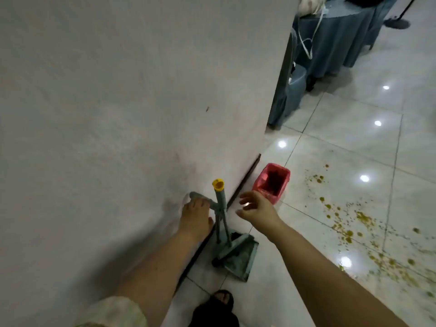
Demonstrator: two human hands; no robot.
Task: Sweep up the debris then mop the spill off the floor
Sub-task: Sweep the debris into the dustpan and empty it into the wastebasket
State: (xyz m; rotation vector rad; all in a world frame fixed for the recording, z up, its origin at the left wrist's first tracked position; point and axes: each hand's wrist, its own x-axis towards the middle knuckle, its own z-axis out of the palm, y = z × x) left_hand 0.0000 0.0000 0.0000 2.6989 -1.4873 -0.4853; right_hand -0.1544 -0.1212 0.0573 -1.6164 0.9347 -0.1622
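A grey-green dustpan [240, 260] stands on the floor against the wall, with an upright handle beside a pole that has a yellow cap [218, 184]. My left hand [195, 215] reaches the bent handle end at the wall and rests on it. My right hand [257, 208] hovers open just right of the yellow-capped pole, touching nothing. A yellow-green spill with scattered bits [354, 227] spreads over the glossy tiles to the right.
A small bin with a red liner [271, 182] stands by the wall corner, beyond my right hand. The white wall [118, 114] fills the left. Chairs draped in blue cloth [330, 50] stand at the back. My dark shoe [217, 310] is at the bottom.
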